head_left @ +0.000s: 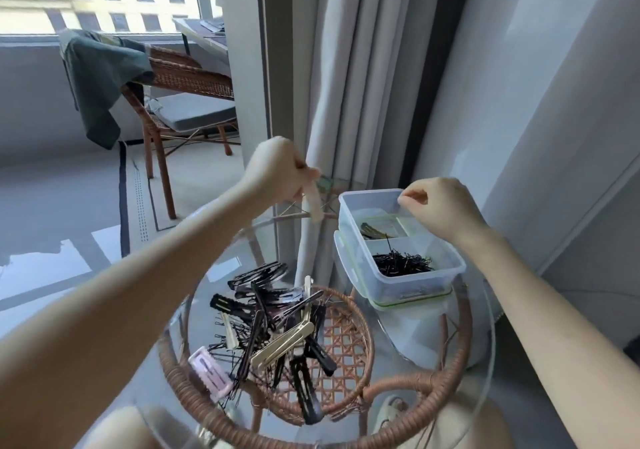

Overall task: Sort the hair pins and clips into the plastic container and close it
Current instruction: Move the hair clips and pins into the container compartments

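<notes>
Now the left hand [277,168] pinches a cream clip [313,203] mid-frame, clear of the pile [273,331] for sorting; the right hand [440,206], fingers closed, hovers over the divided plastic container [398,241], centre right, grip contents unclear.

Clip pile [277,327] — open container [398,241] beside

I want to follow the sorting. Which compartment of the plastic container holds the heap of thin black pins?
The near compartment, closest to the person; the far compartments hold only a few clips.
</notes>
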